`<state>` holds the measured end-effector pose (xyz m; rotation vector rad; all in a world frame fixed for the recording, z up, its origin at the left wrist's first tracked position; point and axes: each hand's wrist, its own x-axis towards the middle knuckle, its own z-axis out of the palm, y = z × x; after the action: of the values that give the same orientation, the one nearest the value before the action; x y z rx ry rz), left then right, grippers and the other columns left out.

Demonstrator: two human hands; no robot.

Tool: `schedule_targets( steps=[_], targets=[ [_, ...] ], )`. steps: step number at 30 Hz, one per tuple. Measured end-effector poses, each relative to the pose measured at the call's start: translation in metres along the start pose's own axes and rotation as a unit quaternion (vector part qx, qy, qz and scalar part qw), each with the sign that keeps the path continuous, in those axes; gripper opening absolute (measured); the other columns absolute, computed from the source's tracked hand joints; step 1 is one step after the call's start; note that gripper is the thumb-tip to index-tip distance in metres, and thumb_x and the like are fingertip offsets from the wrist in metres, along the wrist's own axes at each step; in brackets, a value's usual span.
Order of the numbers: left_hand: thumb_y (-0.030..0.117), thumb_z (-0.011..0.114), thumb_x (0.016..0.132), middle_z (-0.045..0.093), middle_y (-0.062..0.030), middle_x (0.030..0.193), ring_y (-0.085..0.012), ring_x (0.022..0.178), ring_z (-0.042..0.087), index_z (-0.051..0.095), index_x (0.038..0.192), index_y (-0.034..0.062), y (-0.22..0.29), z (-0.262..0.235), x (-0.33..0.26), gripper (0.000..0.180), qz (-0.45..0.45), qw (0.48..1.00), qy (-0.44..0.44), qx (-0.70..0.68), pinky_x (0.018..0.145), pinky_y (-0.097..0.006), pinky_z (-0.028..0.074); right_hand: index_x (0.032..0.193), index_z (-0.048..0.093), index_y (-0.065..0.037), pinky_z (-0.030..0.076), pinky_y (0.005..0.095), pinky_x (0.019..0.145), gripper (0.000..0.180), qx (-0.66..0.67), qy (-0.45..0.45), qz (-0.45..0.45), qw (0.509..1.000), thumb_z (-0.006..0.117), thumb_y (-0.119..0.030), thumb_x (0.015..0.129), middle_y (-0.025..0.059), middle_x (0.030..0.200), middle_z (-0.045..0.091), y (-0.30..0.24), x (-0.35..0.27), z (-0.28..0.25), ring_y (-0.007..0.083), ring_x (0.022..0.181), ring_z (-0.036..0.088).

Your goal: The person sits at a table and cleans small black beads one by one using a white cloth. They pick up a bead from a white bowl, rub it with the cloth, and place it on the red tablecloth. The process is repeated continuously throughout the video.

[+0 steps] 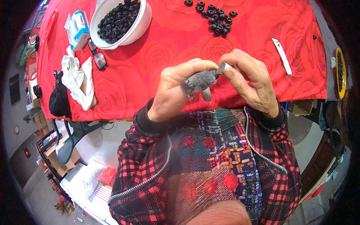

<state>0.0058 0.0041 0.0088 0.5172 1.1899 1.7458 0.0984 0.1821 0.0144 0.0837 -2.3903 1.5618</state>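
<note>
Above the near edge of the red table, both my hands meet. My left hand (170,84) is closed, its thumb and fingers pinching a small black rubber-like part (215,72). Worn grey fuzzy covering (198,83) wraps a finger of that hand, and a paler grey tip shows below it. Between the thumb and forefinger of my right hand (249,77) is a small flat metal blade (221,68), its edge against the black part. Much of the blade is hidden by my fingers. Farther off lies a loose group of similar black parts (217,18).
A white bowl (145,22) full of black parts stands at the far left. Near it are a blue-and-white packet (78,30), glasses (99,60), white cloth gloves (80,80) and a black cloth item (59,97). A white utility knife (282,56) and a yellow-rimmed tray (342,92) lie right.
</note>
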Motion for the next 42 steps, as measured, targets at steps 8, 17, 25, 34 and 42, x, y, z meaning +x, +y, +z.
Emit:
schedule_targets(
  steps=[8, 17, 25, 34, 42],
  targets=[
    [0.010, 0.054, 0.090, 0.059, -0.0057, 0.090, -0.0117, 0.069, 0.060, 0.059, 0.111, -0.0033, -0.002, 0.001, 0.002, 0.025, 0.007, 1.000, 0.006, 0.001, 0.060, -0.023, 0.046, 0.095, 0.057, 0.002, 0.043, 0.0300, 0.058, 0.013, 0.019, 0.013, 0.025, 0.999, 0.056, -0.008, 0.086, 0.0112, 0.079, 0.056, 0.002, -0.001, 0.003, 0.0215, 0.068, 0.056],
    [0.017, 0.059, 0.088, 0.062, -0.0103, 0.089, -0.0158, 0.071, 0.059, 0.057, 0.112, -0.0052, -0.007, -0.004, 0.003, 0.033, 0.007, 1.000, 0.021, 0.002, 0.054, -0.028, 0.050, 0.095, 0.057, 0.002, 0.044, 0.0309, 0.059, 0.013, -0.010, 0.007, 0.014, 1.000, 0.057, -0.007, 0.085, 0.0125, 0.080, 0.056, 0.002, 0.001, 0.002, 0.0234, 0.070, 0.057],
    [0.008, 0.053, 0.089, 0.061, -0.0084, 0.091, -0.0134, 0.070, 0.060, 0.059, 0.111, -0.0038, -0.009, -0.005, 0.003, 0.026, 0.008, 1.000, 0.022, -0.009, 0.059, -0.025, 0.048, 0.095, 0.057, 0.002, 0.043, 0.0314, 0.057, 0.013, -0.005, 0.002, 0.015, 1.000, 0.057, -0.007, 0.085, 0.0125, 0.079, 0.055, 0.004, 0.002, 0.003, 0.0240, 0.068, 0.056],
    [0.013, 0.057, 0.088, 0.064, -0.0118, 0.089, -0.0166, 0.071, 0.061, 0.057, 0.112, -0.0059, -0.008, -0.007, 0.005, 0.031, 0.005, 0.999, 0.034, -0.007, 0.053, -0.029, 0.051, 0.094, 0.057, 0.001, 0.043, 0.0314, 0.058, 0.012, -0.002, 0.018, -0.004, 1.000, 0.058, -0.008, 0.086, 0.0122, 0.078, 0.056, 0.009, 0.004, 0.006, 0.0240, 0.069, 0.056],
    [0.015, 0.058, 0.088, 0.064, -0.0125, 0.087, -0.0168, 0.067, 0.060, 0.058, 0.111, -0.0060, -0.009, -0.011, 0.005, 0.031, -0.024, 0.998, 0.045, -0.031, 0.051, -0.029, 0.051, 0.094, 0.057, 0.002, 0.043, 0.0315, 0.059, 0.012, -0.011, 0.015, 0.007, 1.000, 0.058, -0.008, 0.086, 0.0125, 0.078, 0.055, 0.010, 0.006, 0.005, 0.0247, 0.068, 0.055]
  ],
)
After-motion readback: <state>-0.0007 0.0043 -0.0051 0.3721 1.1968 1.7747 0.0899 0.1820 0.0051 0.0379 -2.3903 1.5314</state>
